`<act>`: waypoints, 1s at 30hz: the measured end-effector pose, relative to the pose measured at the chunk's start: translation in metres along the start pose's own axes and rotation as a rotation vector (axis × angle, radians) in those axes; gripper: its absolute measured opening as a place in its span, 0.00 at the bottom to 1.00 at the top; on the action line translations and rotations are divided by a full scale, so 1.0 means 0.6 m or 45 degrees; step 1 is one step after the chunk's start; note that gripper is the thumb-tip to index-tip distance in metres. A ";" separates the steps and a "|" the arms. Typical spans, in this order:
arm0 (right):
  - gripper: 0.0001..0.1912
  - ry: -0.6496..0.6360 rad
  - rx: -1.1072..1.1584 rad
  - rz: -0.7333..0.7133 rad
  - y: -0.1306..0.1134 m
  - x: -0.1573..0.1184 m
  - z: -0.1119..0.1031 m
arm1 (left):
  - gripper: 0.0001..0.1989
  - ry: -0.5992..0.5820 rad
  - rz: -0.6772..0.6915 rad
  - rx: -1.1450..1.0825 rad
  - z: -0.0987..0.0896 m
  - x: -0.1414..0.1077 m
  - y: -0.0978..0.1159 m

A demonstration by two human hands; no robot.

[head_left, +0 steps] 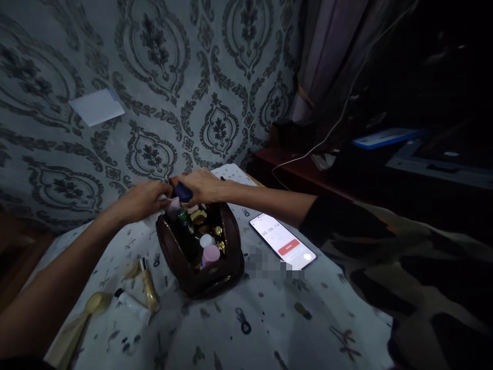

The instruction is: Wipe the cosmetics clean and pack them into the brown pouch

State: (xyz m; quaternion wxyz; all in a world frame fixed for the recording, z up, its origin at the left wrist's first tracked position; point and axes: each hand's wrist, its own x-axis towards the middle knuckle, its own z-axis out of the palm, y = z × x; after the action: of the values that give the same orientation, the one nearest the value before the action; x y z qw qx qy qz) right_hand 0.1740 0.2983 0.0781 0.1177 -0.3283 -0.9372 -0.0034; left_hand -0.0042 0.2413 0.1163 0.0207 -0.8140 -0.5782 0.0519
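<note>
A dark brown cosmetic bag (171, 246) stands open on the patterned cloth, packed with small containers. Among them are a pink-capped container (210, 254), a white cap (207, 240), a green bottle (184, 218) and shiny gold pieces (219, 239). At the bag's far left edge my left hand (142, 201) is closed, pinching a pale, thin item (173, 204) whose kind I cannot make out. My right hand (202, 186) curls over the bag's far end, closed around a dark blue rounded item (183, 192). Its fingertips are partly hidden.
Right of the bag lies a phone (283, 240) with a running timer. At the left are a gold tube (148, 285), a white tube with a black cap (133, 303) and a gold-headed brush (96, 303). A wall (208, 77) rises behind; a white cable (331, 133) hangs at right.
</note>
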 end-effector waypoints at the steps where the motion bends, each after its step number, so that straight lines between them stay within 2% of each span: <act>1: 0.28 -0.028 -0.017 -0.008 -0.004 0.006 0.001 | 0.08 0.000 0.008 -0.011 0.001 -0.001 -0.003; 7: 0.27 -0.179 -0.211 -0.067 -0.017 0.033 0.025 | 0.09 0.047 0.062 -0.031 0.008 -0.003 -0.011; 14: 0.18 -0.280 -0.358 -0.118 -0.012 0.045 0.045 | 0.09 0.081 0.035 -0.029 0.014 0.005 -0.003; 19: 0.15 -0.227 -0.355 -0.077 -0.013 0.045 0.051 | 0.09 0.090 0.014 -0.013 0.016 0.009 0.003; 23: 0.10 -0.192 -0.390 -0.087 -0.014 0.047 0.057 | 0.14 0.094 0.043 -0.074 0.019 0.008 0.000; 26: 0.10 -0.232 -0.356 -0.155 -0.001 0.049 0.044 | 0.18 0.169 0.092 -0.194 0.022 0.001 -0.001; 28: 0.11 -0.206 -0.279 -0.175 0.008 0.042 0.020 | 0.20 0.265 0.082 -0.289 0.024 -0.010 0.000; 30: 0.11 -0.125 -0.193 -0.165 0.005 0.025 -0.014 | 0.22 0.423 0.019 -0.381 0.026 -0.028 0.000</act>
State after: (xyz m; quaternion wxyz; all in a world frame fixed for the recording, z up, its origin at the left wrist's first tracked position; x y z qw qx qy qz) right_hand 0.1664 0.3095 0.0897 0.0460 -0.2747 -0.9582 -0.0656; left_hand -0.0113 0.2251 0.1018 -0.0056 -0.8097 -0.5620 -0.1690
